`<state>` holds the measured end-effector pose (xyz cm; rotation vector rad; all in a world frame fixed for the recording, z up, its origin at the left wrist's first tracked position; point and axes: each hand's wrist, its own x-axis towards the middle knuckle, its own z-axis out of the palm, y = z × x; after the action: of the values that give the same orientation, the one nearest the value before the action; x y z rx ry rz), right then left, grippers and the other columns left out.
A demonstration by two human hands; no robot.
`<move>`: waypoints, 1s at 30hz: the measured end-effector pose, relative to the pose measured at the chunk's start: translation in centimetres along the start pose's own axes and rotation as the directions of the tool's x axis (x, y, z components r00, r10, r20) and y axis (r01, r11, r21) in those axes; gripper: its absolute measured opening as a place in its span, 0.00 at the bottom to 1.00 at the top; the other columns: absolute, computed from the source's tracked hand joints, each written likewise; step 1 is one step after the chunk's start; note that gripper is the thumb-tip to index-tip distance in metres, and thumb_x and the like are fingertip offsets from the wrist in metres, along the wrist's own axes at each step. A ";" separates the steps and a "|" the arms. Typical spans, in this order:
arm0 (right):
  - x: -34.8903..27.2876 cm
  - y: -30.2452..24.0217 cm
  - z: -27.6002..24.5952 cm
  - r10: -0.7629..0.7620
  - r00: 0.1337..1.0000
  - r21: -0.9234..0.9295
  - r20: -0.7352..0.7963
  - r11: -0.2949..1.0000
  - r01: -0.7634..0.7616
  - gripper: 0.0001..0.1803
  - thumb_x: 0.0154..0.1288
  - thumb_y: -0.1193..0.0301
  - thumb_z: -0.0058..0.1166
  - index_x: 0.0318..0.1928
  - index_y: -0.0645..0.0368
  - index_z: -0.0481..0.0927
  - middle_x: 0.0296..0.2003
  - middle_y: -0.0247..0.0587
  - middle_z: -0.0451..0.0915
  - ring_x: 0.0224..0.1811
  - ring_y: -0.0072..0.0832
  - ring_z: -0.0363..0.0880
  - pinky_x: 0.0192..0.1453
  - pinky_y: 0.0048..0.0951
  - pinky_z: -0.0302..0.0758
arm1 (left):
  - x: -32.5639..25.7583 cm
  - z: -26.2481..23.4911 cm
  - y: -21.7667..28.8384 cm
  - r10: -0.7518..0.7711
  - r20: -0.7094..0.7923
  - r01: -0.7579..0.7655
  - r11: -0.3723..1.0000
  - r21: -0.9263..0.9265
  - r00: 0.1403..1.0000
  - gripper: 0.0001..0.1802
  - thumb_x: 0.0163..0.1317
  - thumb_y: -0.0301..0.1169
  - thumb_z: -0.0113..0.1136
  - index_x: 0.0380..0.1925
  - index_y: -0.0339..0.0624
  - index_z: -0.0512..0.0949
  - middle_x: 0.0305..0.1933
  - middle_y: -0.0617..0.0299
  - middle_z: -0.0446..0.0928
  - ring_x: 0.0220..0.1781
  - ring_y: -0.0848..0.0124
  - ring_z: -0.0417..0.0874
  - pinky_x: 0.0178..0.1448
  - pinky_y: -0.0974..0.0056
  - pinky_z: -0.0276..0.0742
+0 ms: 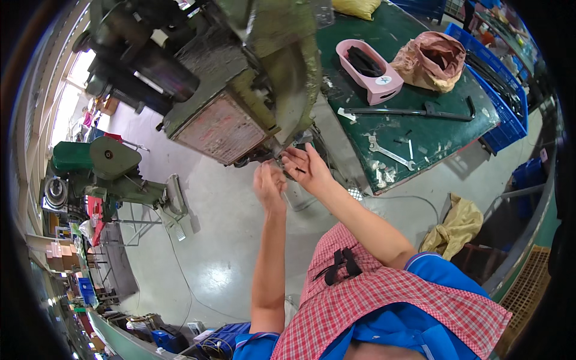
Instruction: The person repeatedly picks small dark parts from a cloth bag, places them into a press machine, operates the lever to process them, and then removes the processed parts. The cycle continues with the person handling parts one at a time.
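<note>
My left hand (268, 185) and my right hand (306, 167) are raised side by side at the lower front of a big green press machine (240, 90). The right hand's fingers are spread, and a small dark strip lies across its palm. The left hand's fingers are curled toward the machine's work area, and I cannot tell whether they hold anything. A bundle of narrow black strips (337, 265) lies on my red checked apron (372, 300).
A green workbench (444, 120) at the right carries a pink tub (372, 69) of black parts, a wrench (387, 153), a long black bar (408, 111) and a brown bag (433, 60). Blue crates (504, 96) stand behind it. A second green machine (102, 168) stands at left.
</note>
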<state>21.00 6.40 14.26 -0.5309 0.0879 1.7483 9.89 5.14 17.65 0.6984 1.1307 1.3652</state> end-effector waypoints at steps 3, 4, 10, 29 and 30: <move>-3.9 -1.5 -0.6 0.010 0.992 0.094 0.124 0.995 -0.022 0.35 0.70 0.46 0.31 0.59 0.66 0.65 0.57 0.52 0.70 0.58 0.36 0.71 0.62 0.36 0.68 | -3.8 -1.1 -0.1 0.076 0.029 -0.080 0.983 0.164 0.997 0.09 0.64 0.31 0.52 0.36 0.35 0.74 0.26 0.65 0.72 0.19 0.82 0.67 0.20 0.77 0.60; -4.6 -2.0 -0.5 0.012 0.989 0.065 0.146 0.998 -0.022 0.35 0.70 0.46 0.29 0.60 0.65 0.64 0.57 0.50 0.70 0.59 0.35 0.70 0.63 0.36 0.67 | -4.9 -0.4 -0.1 0.067 0.051 -0.076 0.976 0.204 0.996 0.09 0.64 0.30 0.52 0.37 0.35 0.74 0.27 0.65 0.73 0.20 0.82 0.67 0.20 0.77 0.60; -8.3 -5.8 -0.6 0.001 0.980 -0.046 0.198 0.999 0.008 0.38 0.69 0.42 0.25 0.64 0.61 0.61 0.61 0.46 0.67 0.63 0.33 0.65 0.68 0.36 0.57 | -8.0 3.9 -2.5 0.166 0.304 -0.299 0.832 0.468 0.938 0.10 0.62 0.23 0.55 0.44 0.37 0.76 0.34 0.66 0.74 0.26 0.82 0.70 0.25 0.78 0.63; -12.6 -11.0 0.1 -0.297 0.925 0.010 0.239 0.953 0.303 0.27 0.73 0.60 0.30 0.63 0.70 0.57 0.63 0.54 0.60 0.67 0.39 0.58 0.71 0.36 0.55 | -8.6 10.9 -2.8 0.037 0.417 -0.182 0.932 0.312 0.908 0.06 0.62 0.27 0.55 0.37 0.37 0.75 0.26 0.72 0.68 0.23 0.86 0.66 0.24 0.78 0.60; -12.9 -11.1 -0.1 -0.309 0.924 -0.007 0.227 0.948 0.319 0.26 0.73 0.62 0.31 0.63 0.70 0.57 0.63 0.53 0.60 0.67 0.38 0.57 0.71 0.36 0.55 | -8.6 11.1 -2.5 -0.095 0.406 0.011 0.979 0.204 0.909 0.06 0.62 0.28 0.54 0.37 0.37 0.75 0.26 0.71 0.69 0.23 0.85 0.66 0.24 0.78 0.60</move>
<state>33.37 -2.54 21.78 -0.3538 -0.1871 1.4851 22.23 -1.11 21.11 1.0401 0.9390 1.0005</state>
